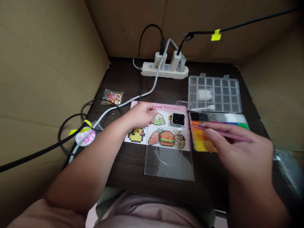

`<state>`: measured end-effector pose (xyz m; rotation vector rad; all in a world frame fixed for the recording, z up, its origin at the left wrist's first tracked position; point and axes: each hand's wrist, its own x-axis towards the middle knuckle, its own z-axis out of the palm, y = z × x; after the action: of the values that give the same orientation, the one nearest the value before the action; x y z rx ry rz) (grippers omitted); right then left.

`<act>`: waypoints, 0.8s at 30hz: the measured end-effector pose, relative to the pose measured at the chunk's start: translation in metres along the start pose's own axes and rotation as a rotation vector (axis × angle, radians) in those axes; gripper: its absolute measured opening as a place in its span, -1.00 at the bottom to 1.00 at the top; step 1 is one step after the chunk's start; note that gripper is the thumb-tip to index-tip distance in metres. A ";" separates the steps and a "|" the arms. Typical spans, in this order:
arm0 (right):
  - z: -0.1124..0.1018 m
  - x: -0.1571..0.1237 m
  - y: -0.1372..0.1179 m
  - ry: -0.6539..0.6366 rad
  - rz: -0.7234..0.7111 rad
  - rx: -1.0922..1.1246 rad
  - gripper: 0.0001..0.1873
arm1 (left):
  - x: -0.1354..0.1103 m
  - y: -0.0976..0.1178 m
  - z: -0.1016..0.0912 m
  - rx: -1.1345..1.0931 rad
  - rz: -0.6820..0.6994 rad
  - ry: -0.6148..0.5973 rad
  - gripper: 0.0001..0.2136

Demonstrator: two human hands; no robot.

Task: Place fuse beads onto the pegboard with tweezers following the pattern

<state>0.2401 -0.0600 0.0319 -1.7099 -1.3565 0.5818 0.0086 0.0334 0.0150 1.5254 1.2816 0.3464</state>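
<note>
Right hand [242, 152] with tweezers [237, 136] over bead tray's [219, 117] edge

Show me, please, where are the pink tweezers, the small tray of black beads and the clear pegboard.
Pink tweezers [239, 138]: head view, on the back end of the tweezers.
Small tray of black beads [178, 119]: head view, on the beads in the tray's middle.
Clear pegboard [169, 171]: head view, on the board's lower part.

The right hand [244, 148] pinches pink tweezers [228, 135] at the right of the frame, their tips over the top left corner of a compartment bead tray [200, 142] of black, grey, white, green, orange and yellow beads. The left hand [140, 115], fingers curled, rests at centre on a printed bead pattern sheet [166, 107], just beside a small dish of black beads [178, 119]
</note>
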 end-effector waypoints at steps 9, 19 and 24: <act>0.004 -0.004 -0.007 0.122 -0.004 -0.030 -0.83 | 0.000 0.001 0.001 -0.026 -0.028 -0.005 -0.82; 0.006 -0.003 -0.009 0.131 0.000 -0.031 -0.84 | 0.001 0.000 0.001 -0.025 -0.014 0.009 -0.82; 0.007 -0.003 -0.007 0.122 -0.006 0.012 -0.82 | 0.001 -0.002 0.001 -0.021 -0.011 0.010 -0.82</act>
<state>0.2301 -0.0603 0.0336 -1.7029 -1.2691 0.4733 0.0090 0.0334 0.0126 1.5000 1.2898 0.3599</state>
